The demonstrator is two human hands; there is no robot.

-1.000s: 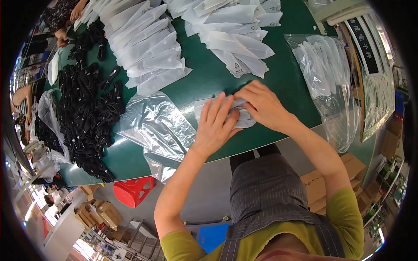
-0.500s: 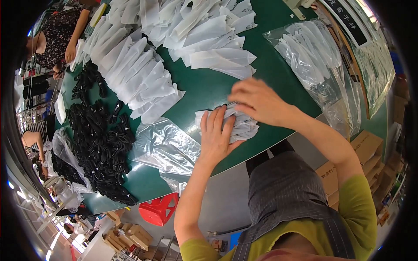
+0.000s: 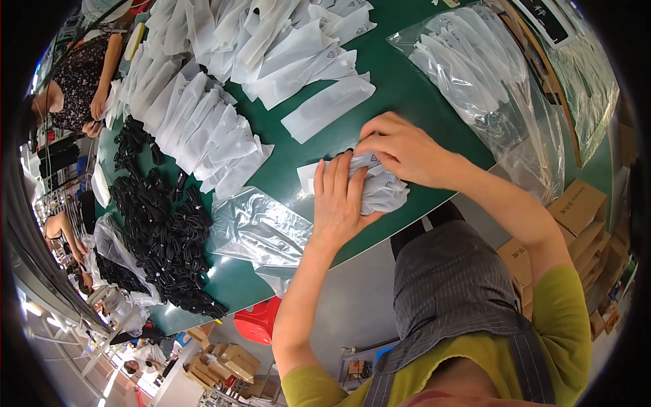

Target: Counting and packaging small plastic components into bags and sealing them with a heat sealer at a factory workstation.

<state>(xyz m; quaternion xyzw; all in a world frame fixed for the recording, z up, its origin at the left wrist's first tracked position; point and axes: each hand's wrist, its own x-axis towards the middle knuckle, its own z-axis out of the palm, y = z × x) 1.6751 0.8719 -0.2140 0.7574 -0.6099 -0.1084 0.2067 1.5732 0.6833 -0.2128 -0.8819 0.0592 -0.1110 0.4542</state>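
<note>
My left hand (image 3: 338, 198) lies with fingers stretched out across a small stack of frosted white plastic bags (image 3: 385, 193) near the table's front edge. My right hand (image 3: 410, 154) is closed in a pinch at the far side of this stack, its fingertips on a bag. Partly covered by my left fingers, the stack looks crumpled on its right side. Just beyond it a single frosted bag (image 3: 329, 108) rests flat on the green table (image 3: 424, 102).
Overlapping rows of frosted bags (image 3: 203, 129) fill the far left. Coiled black cables (image 3: 159, 230) are heaped at left, beside a clear plastic bag (image 3: 261, 227). A large clear bag of frosted packets (image 3: 468, 64) lies right. Another person (image 3: 78, 81) stands far left.
My right hand has come down from above the stack to pinch at its far side. My left hand stays on it. The single bag beyond now lies more apart from its row.
</note>
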